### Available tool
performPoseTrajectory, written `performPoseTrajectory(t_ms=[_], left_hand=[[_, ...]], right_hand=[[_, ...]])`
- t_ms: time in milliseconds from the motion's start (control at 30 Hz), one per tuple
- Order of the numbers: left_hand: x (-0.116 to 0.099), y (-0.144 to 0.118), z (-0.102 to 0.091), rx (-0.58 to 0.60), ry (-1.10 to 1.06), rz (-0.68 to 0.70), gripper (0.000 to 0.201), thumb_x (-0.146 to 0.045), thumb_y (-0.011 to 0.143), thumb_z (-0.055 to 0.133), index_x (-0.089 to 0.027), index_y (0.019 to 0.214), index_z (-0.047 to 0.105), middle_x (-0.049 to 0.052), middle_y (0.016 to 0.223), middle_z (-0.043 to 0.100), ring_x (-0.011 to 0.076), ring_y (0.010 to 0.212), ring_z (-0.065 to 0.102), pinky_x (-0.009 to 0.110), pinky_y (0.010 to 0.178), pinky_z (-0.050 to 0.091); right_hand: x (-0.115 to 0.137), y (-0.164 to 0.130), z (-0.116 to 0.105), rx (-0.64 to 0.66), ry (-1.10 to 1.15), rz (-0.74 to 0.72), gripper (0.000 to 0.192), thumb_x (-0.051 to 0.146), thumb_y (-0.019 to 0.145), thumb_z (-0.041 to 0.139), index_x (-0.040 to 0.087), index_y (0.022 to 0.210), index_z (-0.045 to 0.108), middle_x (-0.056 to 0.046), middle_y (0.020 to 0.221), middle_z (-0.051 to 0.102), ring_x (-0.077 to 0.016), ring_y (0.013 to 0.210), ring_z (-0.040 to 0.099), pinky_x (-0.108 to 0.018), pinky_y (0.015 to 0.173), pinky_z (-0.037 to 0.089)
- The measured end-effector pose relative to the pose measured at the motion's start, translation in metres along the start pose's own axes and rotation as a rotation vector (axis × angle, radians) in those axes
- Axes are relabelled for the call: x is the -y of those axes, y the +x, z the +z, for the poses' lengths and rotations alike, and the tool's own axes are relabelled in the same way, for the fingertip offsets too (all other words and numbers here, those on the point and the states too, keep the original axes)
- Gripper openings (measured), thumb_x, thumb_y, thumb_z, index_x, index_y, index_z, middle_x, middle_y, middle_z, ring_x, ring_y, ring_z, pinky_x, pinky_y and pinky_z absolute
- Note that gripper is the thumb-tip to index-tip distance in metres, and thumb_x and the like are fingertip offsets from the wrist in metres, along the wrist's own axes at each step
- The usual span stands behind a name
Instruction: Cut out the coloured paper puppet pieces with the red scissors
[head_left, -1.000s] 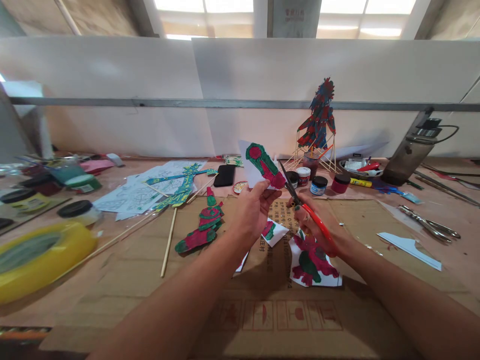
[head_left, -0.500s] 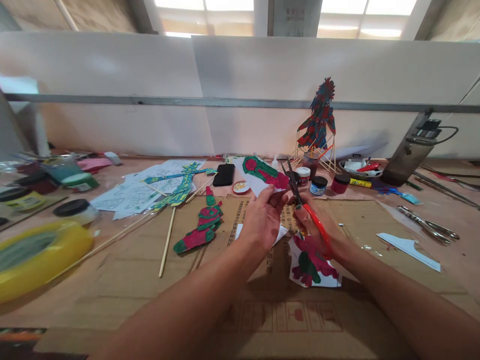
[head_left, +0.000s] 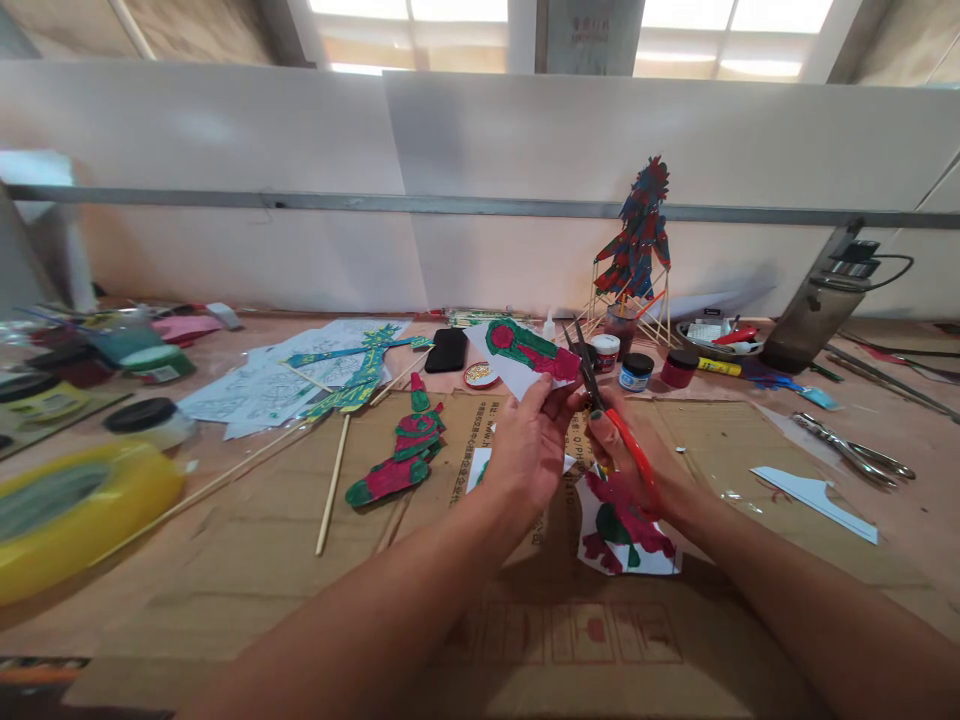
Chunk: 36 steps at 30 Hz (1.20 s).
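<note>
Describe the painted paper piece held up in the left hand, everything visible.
The painted paper piece is a white sheet, apparently thin paper, bearing an elongated figure part coloured green and red with dark outlines and a round red end. White margin remains around the figure. The left hand pinches its lower right end, holding it tilted above the cardboard. The blades of the red-handled scissors, in the right hand, meet its right edge.

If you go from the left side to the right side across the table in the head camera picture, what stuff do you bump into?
Yellow tape roll → printed sheets → red and green paper puppet → black phone → left hand → scissors in the right hand → dark water bottle → metal tongs.
</note>
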<state>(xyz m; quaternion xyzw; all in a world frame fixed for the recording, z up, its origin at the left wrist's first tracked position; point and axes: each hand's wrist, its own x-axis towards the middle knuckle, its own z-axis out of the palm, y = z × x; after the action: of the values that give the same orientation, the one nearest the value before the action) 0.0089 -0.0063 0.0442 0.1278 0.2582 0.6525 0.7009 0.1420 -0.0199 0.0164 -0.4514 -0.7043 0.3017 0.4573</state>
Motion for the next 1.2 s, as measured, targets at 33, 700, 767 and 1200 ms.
performPoseTrajectory(t_ms=[33, 700, 767, 1200], left_hand=[[0.000, 0.000, 0.000, 0.003, 0.001, 0.000, 0.013, -0.008, 0.088, 0.072, -0.018, 0.081, 0.067, 0.002, 0.077, 0.077, 0.0128, 0.069, 0.072, 0.026, 0.080, 0.060], [0.002, 0.000, 0.001, -0.038, -0.033, 0.004, 0.019, -0.006, 0.096, 0.060, -0.017, 0.082, 0.065, 0.003, 0.074, 0.075, 0.0119, 0.065, 0.070, 0.024, 0.074, 0.058], [0.002, 0.000, 0.000, -0.019, -0.034, 0.007, 0.018, -0.006, 0.096, 0.060, -0.016, 0.083, 0.066, 0.003, 0.075, 0.075, 0.0120, 0.065, 0.071, 0.025, 0.074, 0.058], [0.002, 0.002, -0.001, -0.012, -0.014, 0.013, 0.016, -0.008, 0.093, 0.066, -0.017, 0.080, 0.067, 0.003, 0.075, 0.076, 0.0123, 0.066, 0.071, 0.026, 0.076, 0.057]], right_hand=[[0.001, 0.000, 0.000, -0.003, -0.005, -0.008, 0.053, 0.074, 0.100, 0.050, 0.025, 0.114, 0.065, 0.003, 0.063, 0.045, -0.0218, 0.064, 0.053, -0.033, 0.058, 0.042], [-0.001, 0.001, 0.000, 0.006, -0.119, -0.008, 0.057, 0.065, 0.100, 0.048, 0.020, 0.128, 0.066, -0.001, 0.076, 0.058, -0.0181, 0.061, 0.048, -0.031, 0.058, 0.040], [-0.002, 0.001, 0.001, 0.004, -0.109, 0.007, 0.059, 0.067, 0.099, 0.049, 0.019, 0.128, 0.066, -0.003, 0.077, 0.059, -0.0179, 0.061, 0.047, -0.031, 0.057, 0.040], [-0.004, 0.001, -0.001, 0.007, -0.107, 0.029, 0.057, 0.068, 0.101, 0.049, 0.020, 0.127, 0.066, 0.004, 0.062, 0.046, -0.0156, 0.052, 0.041, -0.028, 0.050, 0.037]])
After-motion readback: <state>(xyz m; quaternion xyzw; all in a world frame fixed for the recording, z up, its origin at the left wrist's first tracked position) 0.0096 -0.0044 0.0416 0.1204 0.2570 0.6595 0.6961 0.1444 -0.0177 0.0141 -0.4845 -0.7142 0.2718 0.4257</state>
